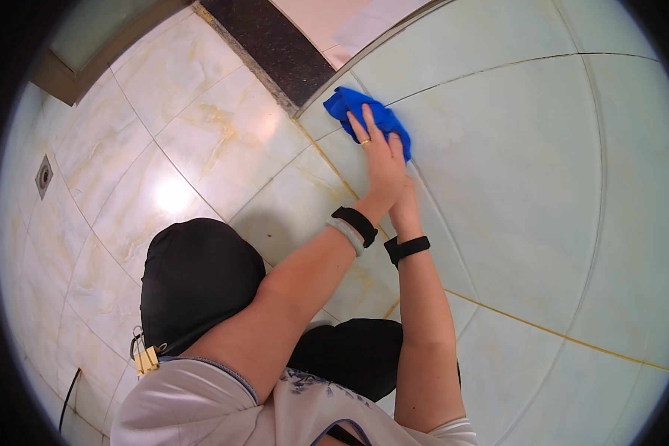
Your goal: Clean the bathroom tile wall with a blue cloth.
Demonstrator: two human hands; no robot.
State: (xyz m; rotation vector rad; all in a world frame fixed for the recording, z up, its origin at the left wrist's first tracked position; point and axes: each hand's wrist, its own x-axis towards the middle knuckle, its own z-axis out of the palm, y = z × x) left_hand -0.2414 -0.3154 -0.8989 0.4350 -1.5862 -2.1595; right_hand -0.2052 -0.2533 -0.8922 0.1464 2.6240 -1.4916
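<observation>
My left hand [383, 161], with a ring on one finger and spread fingers, presses a crumpled blue cloth [390, 120] against the pale green wall tiles [502, 161]. Beneath its heel lies my right hand [406, 205], mostly covered. The right fingers are hidden, so their hold on the cloth cannot be seen. Black straps circle both wrists, and a pale bangle [345, 235] sits beside the left one. The cloth lies close to the wall's edge, just above the yellow joint line [334, 167] at the floor.
A dark stone threshold [273, 47] meets the wall's edge at the top. Marbled tiles [200, 128] cover the floor, with a square drain [44, 177] at the far left. A brown-framed panel [56, 78] stands upper left. My black-clad knees [198, 279] are close below my arms.
</observation>
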